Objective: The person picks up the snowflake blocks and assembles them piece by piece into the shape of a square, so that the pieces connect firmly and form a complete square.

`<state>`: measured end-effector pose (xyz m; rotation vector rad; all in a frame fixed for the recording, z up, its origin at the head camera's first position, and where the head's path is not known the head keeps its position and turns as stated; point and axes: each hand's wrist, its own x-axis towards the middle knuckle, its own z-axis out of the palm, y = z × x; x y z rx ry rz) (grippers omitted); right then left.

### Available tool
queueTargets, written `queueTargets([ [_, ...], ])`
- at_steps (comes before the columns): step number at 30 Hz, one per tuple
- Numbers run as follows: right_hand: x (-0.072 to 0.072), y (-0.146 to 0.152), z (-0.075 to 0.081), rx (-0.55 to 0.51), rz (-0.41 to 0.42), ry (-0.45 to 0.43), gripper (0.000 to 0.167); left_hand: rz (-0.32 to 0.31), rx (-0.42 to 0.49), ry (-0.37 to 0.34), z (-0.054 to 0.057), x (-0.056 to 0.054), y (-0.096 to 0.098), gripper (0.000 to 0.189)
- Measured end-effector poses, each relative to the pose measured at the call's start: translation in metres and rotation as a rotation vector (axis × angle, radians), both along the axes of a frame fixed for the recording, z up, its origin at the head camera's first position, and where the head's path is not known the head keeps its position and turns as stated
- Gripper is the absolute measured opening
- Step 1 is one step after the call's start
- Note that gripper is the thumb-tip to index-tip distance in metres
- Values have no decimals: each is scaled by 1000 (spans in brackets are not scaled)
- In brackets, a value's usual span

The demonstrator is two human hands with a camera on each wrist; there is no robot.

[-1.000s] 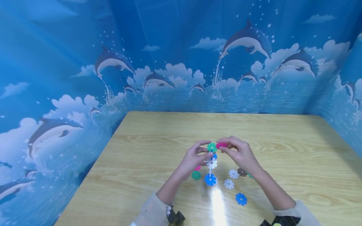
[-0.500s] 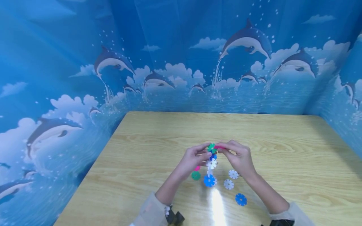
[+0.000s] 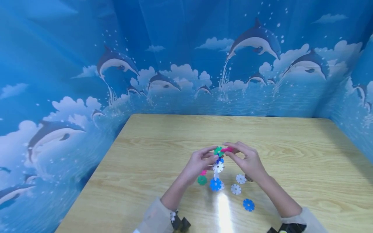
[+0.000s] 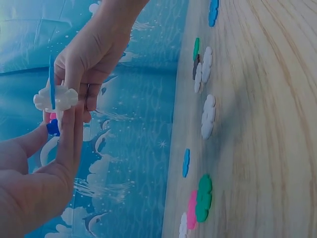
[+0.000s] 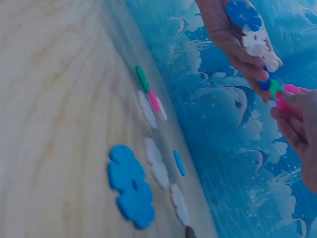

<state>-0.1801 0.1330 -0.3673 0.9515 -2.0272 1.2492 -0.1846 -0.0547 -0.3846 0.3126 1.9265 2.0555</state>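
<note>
In the head view my left hand (image 3: 201, 163) grips a chain of slotted plastic snowflake discs above the table. At its top is a green disc (image 3: 218, 150); below come a dark blue disc (image 3: 219, 160), a white disc (image 3: 218, 167), another white one and a bright blue disc (image 3: 215, 184). Thumb and fingers of my right hand (image 3: 247, 161) pinch a pink disc (image 3: 228, 149), whose edge meets the green one. The right wrist view shows this pink disc (image 5: 288, 97) against the green disc (image 5: 275, 89). Fingers partly hide the joint.
Loose discs lie on the wooden table (image 3: 163, 139): green (image 3: 202, 180) and pink (image 3: 203, 172) at left, white (image 3: 236, 189) and brown (image 3: 249, 178) ones at right, and a blue disc (image 3: 248, 205) nearer the front. A dolphin-print curtain (image 3: 180, 58) stands behind.
The pink disc tilted edge-on at the green disc, then turned slightly back. My right hand dipped inward and has risen a little again. My left hand stays almost still.
</note>
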Motion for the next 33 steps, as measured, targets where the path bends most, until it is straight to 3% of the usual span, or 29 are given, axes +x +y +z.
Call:
queueTargets([
  [3, -1, 8, 6, 59, -56, -50, 35, 29, 19, -4, 1, 0, -1, 46],
  [9, -18, 49, -18, 160, -143, -251, 25, 53, 24, -8, 4, 0, -3, 46],
  [14, -21, 78, -36, 293, -86, -452, 21, 65, 31, 3, 2, -1, -4, 46],
  [21, -16, 106, -67, 357, -2, -670, 27, 58, 21, -4, 2, -2, -5, 46],
  [25, -15, 113, -83, 336, 51, -692, 31, 58, 15, -6, 3, -2, -4, 46],
  [29, -14, 114, -93, 320, 116, -652, 31, 52, 18, -9, 3, -2, -4, 46],
  [33, -14, 114, -97, 367, 130, -589, 32, 47, 21, -9, 3, -1, -4, 46],
])
